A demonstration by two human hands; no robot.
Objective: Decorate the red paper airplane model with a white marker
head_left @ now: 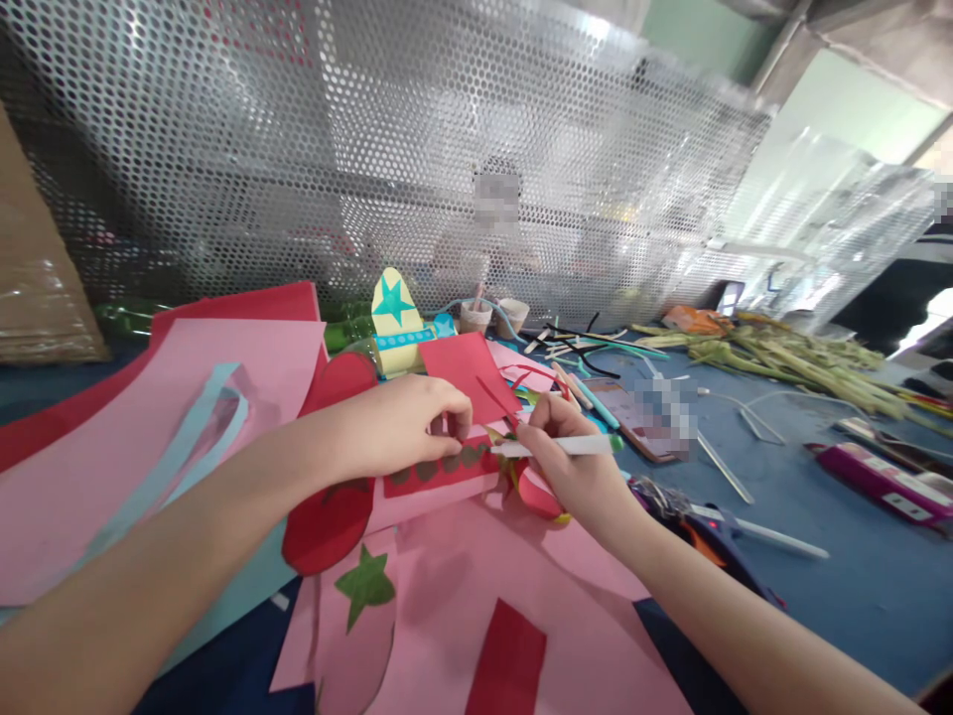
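Observation:
A pink paper piece bears a red strip (408, 481) with a row of dark round dots. My left hand (417, 422) rests on the strip's upper edge, fingers bent and pressed together; whether anything is pinched is hidden. A white pen with a green end (588, 445) is held in my right hand (570, 457), its tip pointing left at the dots. Red rounded paper shapes (328, 526) lie by my left wrist. Below, a green star (365, 588) sits on pink paper (454, 586), near a dark red piece (507, 660).
Pink sheets (156, 397) and light blue strips lie left. Behind stand a yellow paper piece with a blue star (392, 300) and two cups (512, 315). Right are a phone (647, 422), a glue gun (707, 541), sticks and a purple object (883, 482).

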